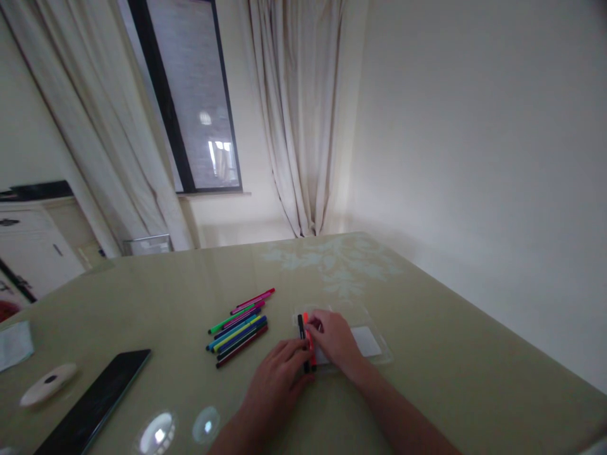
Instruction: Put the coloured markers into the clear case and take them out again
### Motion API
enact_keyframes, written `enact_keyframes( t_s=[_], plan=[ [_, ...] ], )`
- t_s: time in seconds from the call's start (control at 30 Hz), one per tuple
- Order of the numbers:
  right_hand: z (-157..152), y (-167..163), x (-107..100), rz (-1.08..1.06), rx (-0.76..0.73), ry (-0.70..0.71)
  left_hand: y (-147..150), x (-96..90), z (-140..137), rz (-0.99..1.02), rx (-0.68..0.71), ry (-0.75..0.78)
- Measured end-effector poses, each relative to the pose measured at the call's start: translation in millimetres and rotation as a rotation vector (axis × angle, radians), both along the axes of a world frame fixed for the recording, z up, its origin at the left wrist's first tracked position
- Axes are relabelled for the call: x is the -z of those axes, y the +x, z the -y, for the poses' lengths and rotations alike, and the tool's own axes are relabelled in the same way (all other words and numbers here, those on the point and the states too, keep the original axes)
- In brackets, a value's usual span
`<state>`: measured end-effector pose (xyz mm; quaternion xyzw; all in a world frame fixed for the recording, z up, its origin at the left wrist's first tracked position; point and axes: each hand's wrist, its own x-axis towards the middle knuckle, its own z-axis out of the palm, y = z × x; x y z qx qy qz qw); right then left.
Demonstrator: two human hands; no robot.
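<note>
A clear plastic case (386, 349) lies flat on the table with a white card (366, 342) in it. A black marker (301, 325) and an orange-red marker (306, 317) lie side by side along its left edge. My right hand (337, 341) reaches over the case, thumb and fingers pinched at the upper part of the orange-red marker. Curled in from the left, my left hand (279, 373) has its fingertips on the lower part of the black marker, close to the orange-red one. The fingers partly cover both markers.
Several coloured markers (239, 332) lie in a loose row left of the case. Further left are a dark tablet-like device (99, 401), a white oval object (48, 385) and a pale cloth or tissue (15, 345). A wall (484, 189) runs along the table's right side.
</note>
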<state>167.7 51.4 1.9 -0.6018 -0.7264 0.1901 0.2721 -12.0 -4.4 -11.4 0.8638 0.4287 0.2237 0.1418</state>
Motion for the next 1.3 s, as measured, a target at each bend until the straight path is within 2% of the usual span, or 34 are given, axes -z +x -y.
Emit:
enact_keyframes(
  t_s=[0.1,0.27,0.33,0.43,0.5,0.57,0.77,0.87,0.97,1.1,1.17,1.3],
  plan=[
    [1,2,-1,0.072,-0.017,-0.008,2,-0.4,0,-0.022,0.011,0.016],
    [0,7,2,0.042,-0.051,0.033,-1,-0.5,-4,-0.002,0.01,0.018],
    [-1,8,3,0.007,-0.039,0.054,-12,-3.2,-9,0.03,-0.123,0.015],
    [-1,9,3,-0.046,-0.01,0.091,-37,-8.8,-19,-0.023,-0.455,0.055],
    [-1,9,3,-0.071,-0.005,0.117,-51,-11.2,-23,-0.127,-0.577,0.073],
    [-1,8,3,-0.086,-0.013,0.137,-59,-11.8,-25,-0.193,-0.616,0.065],
    [0,7,1,-0.126,-0.041,0.156,-52,-9.5,-25,-0.098,-0.475,-0.041],
    [3,5,-5,-0.239,-0.064,0.151,-43,-9.0,-27,0.167,-0.463,-0.11],
    [7,0,-10,-0.44,-0.154,0.049,-32,-8.9,-25,0.525,-0.388,-0.207],
    [10,-8,-11,-0.72,-0.282,-0.127,-12,-9.3,-14,0.73,-0.256,-0.36],
    [8,-8,-11,-0.824,-0.274,-0.162,-6,-10.0,-10,0.787,-0.201,-0.424],
    [1,-2,-11,-0.935,-0.141,-0.125,-3,-11.0,-8,0.823,-0.148,-0.482]
  ],
)
